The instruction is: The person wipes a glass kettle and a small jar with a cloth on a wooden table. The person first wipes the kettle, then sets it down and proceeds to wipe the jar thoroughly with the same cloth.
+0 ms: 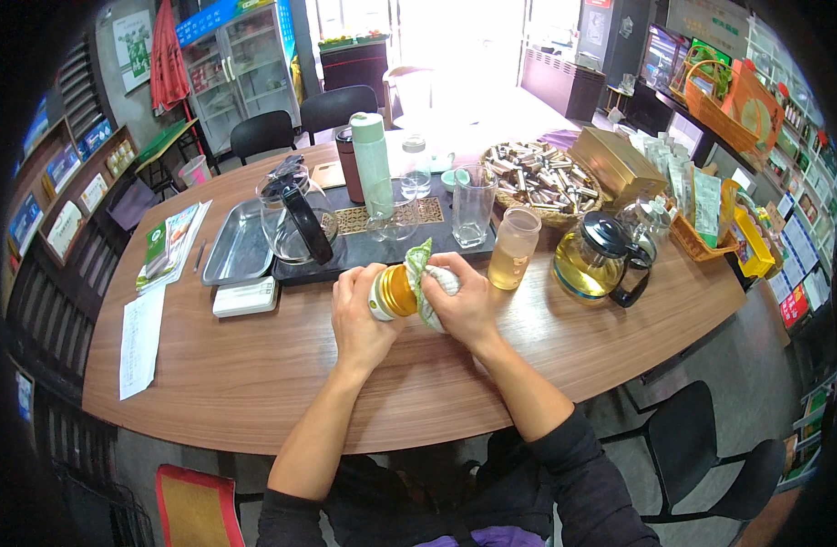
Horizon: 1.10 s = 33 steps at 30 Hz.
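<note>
Tilted on its side above the wooden table (268, 383) is a jar with a gold lid (398, 291), gripped around its body by my left hand (363, 314). A white and green cloth (440, 294) is bunched in my right hand (465, 301) and pressed against the lid end of the jar. Just right of my right hand stands a frosted bottle (514, 249) of pale yellow liquid. Beyond my hands lies a black tea tray (309, 275) bearing a clear glass tumbler (471, 212) and a tall light green bottle (371, 167).
At right sits a glass teapot (589, 260) of yellow liquid, with a wicker basket (568, 215) of small tubes behind it. A glass pot with black handle (295, 212), a metal tray (237, 246) and a white flat device (246, 298) stand left. Papers (141, 342) lie near the left edge.
</note>
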### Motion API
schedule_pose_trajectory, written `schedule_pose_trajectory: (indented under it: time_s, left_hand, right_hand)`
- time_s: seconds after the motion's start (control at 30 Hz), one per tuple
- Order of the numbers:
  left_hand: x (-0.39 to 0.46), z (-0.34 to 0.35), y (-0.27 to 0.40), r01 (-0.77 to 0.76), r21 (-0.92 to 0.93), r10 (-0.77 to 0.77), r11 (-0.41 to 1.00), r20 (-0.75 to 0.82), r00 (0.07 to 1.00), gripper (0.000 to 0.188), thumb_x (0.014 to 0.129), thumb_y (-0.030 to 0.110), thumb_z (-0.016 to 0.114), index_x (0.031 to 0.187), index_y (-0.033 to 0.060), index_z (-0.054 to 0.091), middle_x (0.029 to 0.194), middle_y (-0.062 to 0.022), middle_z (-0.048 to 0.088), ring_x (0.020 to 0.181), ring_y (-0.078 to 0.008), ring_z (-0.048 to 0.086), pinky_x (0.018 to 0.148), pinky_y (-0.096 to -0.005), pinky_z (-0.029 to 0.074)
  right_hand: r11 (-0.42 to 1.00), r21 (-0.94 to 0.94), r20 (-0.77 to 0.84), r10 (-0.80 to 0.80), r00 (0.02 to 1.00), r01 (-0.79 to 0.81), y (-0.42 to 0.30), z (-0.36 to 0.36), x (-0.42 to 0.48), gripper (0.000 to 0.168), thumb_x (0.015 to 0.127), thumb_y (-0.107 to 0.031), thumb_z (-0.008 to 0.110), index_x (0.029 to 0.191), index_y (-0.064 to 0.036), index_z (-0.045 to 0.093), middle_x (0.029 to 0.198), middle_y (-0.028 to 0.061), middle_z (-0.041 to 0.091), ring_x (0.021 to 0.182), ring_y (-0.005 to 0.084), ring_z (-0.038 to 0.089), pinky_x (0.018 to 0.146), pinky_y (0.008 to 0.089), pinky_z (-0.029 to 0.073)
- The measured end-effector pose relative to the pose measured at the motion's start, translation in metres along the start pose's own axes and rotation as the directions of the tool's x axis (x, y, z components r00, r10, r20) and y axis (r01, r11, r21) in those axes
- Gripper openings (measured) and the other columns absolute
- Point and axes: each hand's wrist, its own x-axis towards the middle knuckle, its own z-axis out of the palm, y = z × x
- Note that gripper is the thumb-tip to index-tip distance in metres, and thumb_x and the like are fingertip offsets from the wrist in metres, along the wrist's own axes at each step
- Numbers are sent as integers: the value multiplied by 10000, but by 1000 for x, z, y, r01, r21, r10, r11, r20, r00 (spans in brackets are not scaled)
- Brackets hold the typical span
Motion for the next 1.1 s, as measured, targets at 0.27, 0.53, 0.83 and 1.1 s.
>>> schedule_pose_trajectory:
  time_s: [0.27,0.53,0.83,1.1]
  left_hand:
    - [1,-2,-10,98,-43,-101,994,-61,993,670,576,22,826,1196,121,589,1108,-91,585,1091,-337,535,945,-430,445]
    - [-3,0,-9,73,133,-79,988,42,996,679,595,44,838,1217,146,587,1133,-115,567,1091,-341,535,916,-448,431]
    - [-3,-3,3,-35,114,25,993,87,996,684,561,56,847,1198,121,606,1140,-107,573,1073,-337,548,917,-444,448]
    - [2,-2,-5,71,36,-70,997,-26,997,647,567,-5,791,1179,90,602,1114,-116,595,1081,-344,552,945,-430,450]
  right_hand:
    - [998,36,189,-50,981,44,-5,5,-7,268,834,-243,735,1021,-54,695,883,164,727,814,290,731,715,364,560]
    - [994,92,142,-74,987,62,-3,9,-10,250,820,-192,747,1012,-39,698,877,141,732,807,219,722,723,336,552]
    - [979,183,-33,101,994,-94,17,7,-1,244,846,-193,734,1012,-18,702,874,94,734,829,131,677,753,308,544]
    - [981,148,117,109,987,-126,20,7,-2,282,845,-239,724,1025,-23,699,880,101,729,832,138,680,752,307,542]
